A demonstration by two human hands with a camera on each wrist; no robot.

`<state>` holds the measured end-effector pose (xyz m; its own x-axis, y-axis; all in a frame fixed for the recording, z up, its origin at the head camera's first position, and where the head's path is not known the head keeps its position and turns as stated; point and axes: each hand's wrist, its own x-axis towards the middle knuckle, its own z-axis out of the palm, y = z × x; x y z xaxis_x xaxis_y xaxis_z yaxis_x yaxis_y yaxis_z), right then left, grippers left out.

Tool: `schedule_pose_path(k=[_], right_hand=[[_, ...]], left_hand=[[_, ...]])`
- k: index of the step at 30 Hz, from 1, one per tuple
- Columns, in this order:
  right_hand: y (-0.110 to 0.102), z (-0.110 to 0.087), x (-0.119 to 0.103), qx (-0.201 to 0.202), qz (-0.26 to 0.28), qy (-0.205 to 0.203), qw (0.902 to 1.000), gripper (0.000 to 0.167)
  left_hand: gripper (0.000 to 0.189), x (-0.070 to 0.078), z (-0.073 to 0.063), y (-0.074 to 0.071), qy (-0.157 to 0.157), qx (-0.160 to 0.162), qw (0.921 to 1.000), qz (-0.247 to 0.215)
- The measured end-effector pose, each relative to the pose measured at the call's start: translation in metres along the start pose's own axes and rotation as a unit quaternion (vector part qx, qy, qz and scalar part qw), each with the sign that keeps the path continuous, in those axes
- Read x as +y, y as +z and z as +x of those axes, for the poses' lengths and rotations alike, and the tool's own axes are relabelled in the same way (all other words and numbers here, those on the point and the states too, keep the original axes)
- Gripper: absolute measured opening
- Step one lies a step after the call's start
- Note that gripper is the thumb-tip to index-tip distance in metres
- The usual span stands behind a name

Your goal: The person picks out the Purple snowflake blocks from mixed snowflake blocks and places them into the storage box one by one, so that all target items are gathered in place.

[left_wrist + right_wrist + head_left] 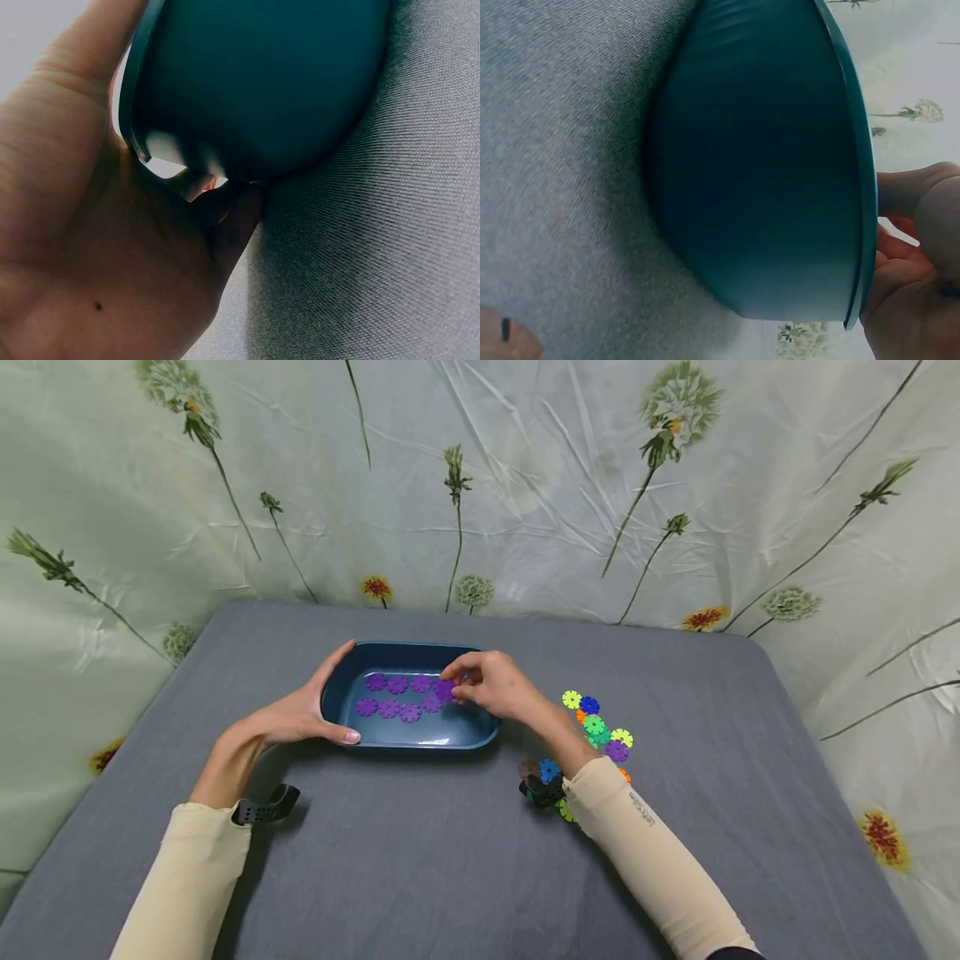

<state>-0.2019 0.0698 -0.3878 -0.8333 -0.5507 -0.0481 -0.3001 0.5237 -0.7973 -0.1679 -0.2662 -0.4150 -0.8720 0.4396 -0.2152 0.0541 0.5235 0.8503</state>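
A dark blue plastic basin (pixel 420 739) stands on the table. My left hand (pixel 296 714) grips its left end, thumb along the near rim and fingers at the far side. In the left wrist view the palm (pixel 112 255) curves around the basin's end wall. Purple flower-shaped discs (pixel 389 708) lie in two rows on the basin floor. My right hand (pixel 495 683) reaches over the basin's right side and pinches a purple flower disc (pixel 445 691) above the right end of the rows. In the right wrist view the basin wall (pixel 757 165) hides the fingertips.
Right of the basin, loose flower discs in several colours lie on the grey cloth (pixel 420 860), among them a yellow disc (pixel 572 699), a green disc (pixel 594 724) and a purple disc (pixel 617 750). My right forearm passes over some. A flower-printed curtain (pixel 525 510) hangs behind.
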Motion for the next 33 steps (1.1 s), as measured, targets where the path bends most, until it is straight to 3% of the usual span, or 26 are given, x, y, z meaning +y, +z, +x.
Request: schedule_pose_path(k=[12, 21, 26, 33], right_hand=[[0.002, 0.012, -0.009, -0.074, -0.068, 0.043, 0.9940, 0.021], [0.007, 0.016, -0.012, -0.116, -0.089, 0.073, 0.9866, 0.022], [0.010, 0.017, -0.013, -0.138, -0.092, 0.070, 0.9836, 0.023], [0.014, 0.017, -0.014, -0.129, -0.131, 0.054, 0.9814, 0.020]], left_hand=[[0.137, 0.001, 0.001, 0.001, -0.001, 0.001, 1.0000, -0.004], [0.137, 0.002, 0.002, 0.002, 0.005, 0.001, 1.0000, 0.003], [0.137, 0.002, 0.000, 0.001, 0.004, 0.001, 1.0000, 0.004], [0.137, 0.001, 0.000, 0.001, 0.001, 0.002, 1.0000, -0.001]])
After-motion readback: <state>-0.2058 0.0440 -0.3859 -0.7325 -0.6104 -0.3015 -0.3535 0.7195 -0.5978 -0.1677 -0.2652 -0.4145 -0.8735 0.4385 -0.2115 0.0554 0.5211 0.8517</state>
